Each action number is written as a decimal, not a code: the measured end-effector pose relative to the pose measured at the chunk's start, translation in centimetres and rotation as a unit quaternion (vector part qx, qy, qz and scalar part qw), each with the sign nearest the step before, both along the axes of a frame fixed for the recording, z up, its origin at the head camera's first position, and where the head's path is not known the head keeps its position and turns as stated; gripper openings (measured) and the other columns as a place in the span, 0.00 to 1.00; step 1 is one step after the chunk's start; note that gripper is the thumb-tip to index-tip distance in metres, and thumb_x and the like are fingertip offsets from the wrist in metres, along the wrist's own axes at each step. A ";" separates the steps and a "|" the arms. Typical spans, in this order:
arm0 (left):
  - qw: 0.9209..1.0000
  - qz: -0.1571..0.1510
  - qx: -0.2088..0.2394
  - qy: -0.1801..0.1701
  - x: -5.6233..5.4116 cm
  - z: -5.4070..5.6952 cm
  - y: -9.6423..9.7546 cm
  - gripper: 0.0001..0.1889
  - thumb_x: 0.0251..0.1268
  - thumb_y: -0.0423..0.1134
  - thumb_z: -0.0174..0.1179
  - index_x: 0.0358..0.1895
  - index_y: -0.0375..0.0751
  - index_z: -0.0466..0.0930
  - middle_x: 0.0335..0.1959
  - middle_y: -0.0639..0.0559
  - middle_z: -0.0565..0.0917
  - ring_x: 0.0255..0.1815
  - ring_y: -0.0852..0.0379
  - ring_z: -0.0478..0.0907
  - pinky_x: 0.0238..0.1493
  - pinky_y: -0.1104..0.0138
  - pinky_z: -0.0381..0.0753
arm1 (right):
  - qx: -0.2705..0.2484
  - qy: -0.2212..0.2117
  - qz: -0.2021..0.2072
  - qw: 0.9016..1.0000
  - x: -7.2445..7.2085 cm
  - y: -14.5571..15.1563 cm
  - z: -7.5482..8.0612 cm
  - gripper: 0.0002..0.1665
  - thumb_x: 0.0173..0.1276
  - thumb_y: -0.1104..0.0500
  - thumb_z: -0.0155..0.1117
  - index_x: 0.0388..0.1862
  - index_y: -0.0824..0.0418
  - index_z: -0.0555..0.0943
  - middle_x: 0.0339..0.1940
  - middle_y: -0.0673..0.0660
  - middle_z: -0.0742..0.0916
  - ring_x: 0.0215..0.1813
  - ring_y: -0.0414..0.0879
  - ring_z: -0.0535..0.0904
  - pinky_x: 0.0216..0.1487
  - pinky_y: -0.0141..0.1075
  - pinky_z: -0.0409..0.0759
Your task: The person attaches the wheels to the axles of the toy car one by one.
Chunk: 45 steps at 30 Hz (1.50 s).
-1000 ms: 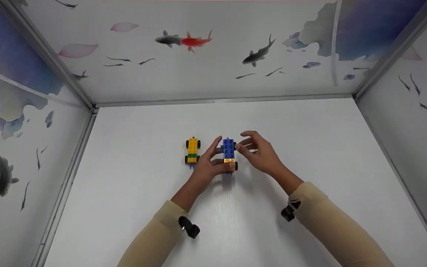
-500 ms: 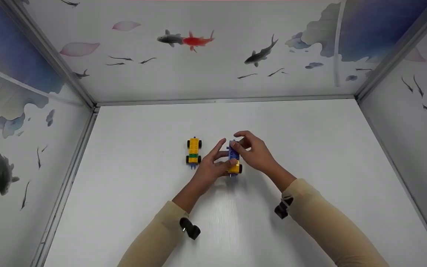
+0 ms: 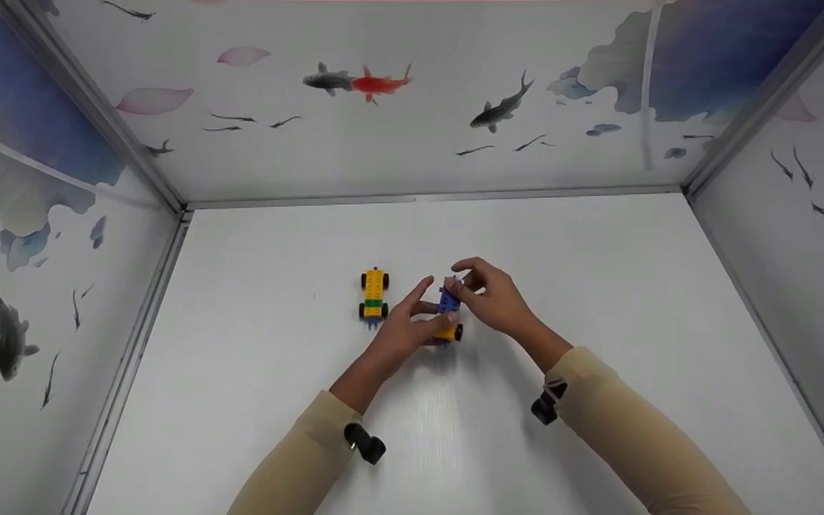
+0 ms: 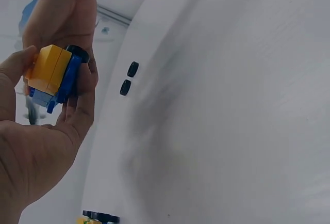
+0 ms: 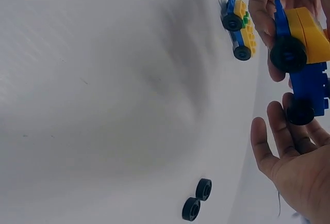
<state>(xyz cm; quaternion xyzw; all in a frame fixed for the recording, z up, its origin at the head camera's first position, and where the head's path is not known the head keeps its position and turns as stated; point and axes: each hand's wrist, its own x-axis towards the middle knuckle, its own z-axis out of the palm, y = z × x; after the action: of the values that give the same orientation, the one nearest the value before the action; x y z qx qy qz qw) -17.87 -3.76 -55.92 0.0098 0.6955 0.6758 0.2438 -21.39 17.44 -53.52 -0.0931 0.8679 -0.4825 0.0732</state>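
A toy car (image 3: 448,302) of blue and yellow building blocks is held above the white table. My left hand (image 3: 406,325) grips its yellow rear end between thumb and fingers. My right hand (image 3: 494,297) holds the blue front part, thumb over its top and fingers at the front wheel (image 5: 300,113) in the right wrist view. A rear wheel (image 5: 287,53) sits on the same side. From the car's left side a bare blue peg (image 3: 442,289) sticks out. A second toy car (image 3: 374,293), yellow with a green block, stands on the table beyond my left hand.
Two loose black wheels (image 5: 197,199) stand on the table, seen in both wrist views and hidden in the head view. White walls (image 3: 412,143) printed with fish enclose the table (image 3: 276,372) at the back and sides.
My right hand has moved from beside the front wheel to over the blue front part, its thumb now on top. The held car has shifted slightly right and toward me and turned a little.
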 end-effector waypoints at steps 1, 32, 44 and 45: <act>1.000 0.009 0.000 0.001 -0.1 0.0 -0.1 0.54 0.69 0.60 0.77 0.92 0.69 0.51 0.72 0.43 0.81 0.62 0.49 0.89 0.65 0.56 0.91 | -0.002 -0.001 -0.003 1.000 0.0 0.1 -0.1 0.25 0.84 0.44 0.68 0.70 0.57 0.82 0.45 0.58 0.90 0.48 0.50 0.86 0.46 0.40 0.83; 0.984 0.159 0.068 0.035 -1.1 0.2 -0.8 0.47 0.74 0.44 0.76 0.88 0.72 0.59 0.73 0.42 0.74 0.62 0.48 0.88 0.67 0.56 0.90 | -0.017 -0.082 0.082 0.993 2.3 1.0 0.2 0.21 0.79 0.46 0.70 0.60 0.58 0.88 0.50 0.58 0.92 0.50 0.48 0.88 0.53 0.43 0.88; 0.983 0.145 0.098 0.046 -0.9 0.1 -0.6 0.41 0.74 0.49 0.75 0.85 0.69 0.64 0.75 0.44 0.74 0.69 0.45 0.85 0.70 0.55 0.88 | -0.054 -0.122 0.108 0.985 2.7 0.5 0.4 0.23 0.82 0.49 0.68 0.66 0.62 0.86 0.49 0.59 0.95 0.49 0.47 0.93 0.61 0.54 0.92; 0.984 0.140 0.097 0.049 -0.8 0.1 -0.6 0.39 0.75 0.50 0.74 0.84 0.68 0.66 0.76 0.44 0.74 0.69 0.46 0.85 0.71 0.55 0.88 | -0.061 -0.126 0.108 0.984 2.8 0.5 0.4 0.23 0.82 0.50 0.68 0.66 0.63 0.86 0.48 0.59 0.95 0.48 0.48 0.93 0.61 0.55 0.92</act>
<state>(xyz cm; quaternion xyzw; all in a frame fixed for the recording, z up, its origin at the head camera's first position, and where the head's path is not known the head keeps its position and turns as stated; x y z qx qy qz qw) -18.69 -4.33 -55.78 -0.0314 0.6323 0.7662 0.1103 -18.61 17.99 -53.08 -0.1288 0.8052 -0.5320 0.2281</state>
